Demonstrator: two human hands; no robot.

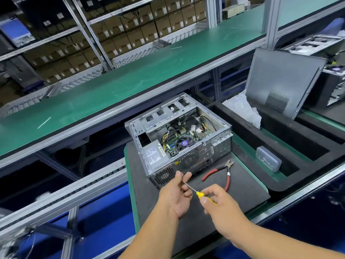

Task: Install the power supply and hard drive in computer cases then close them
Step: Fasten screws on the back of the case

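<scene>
An open computer case [216,146] lies on its side on a dark mat, its rear panel toward me. A silver power supply [155,156] sits in its near left corner, beside the motherboard and fan. My right hand [220,204] grips the yellow handle of a screwdriver [199,194]. My left hand [177,193] pinches the tip of the shaft just in front of the case's rear grille. The case's side panel [280,81] leans upright at the right.
Red-handled cutters [222,171] lie on the mat [242,186] right of my hands. A small clear plastic box [268,161] and plastic bags [242,107] sit in a black foam tray. A green conveyor shelf [130,77] runs behind. Another case [334,86] stands far right.
</scene>
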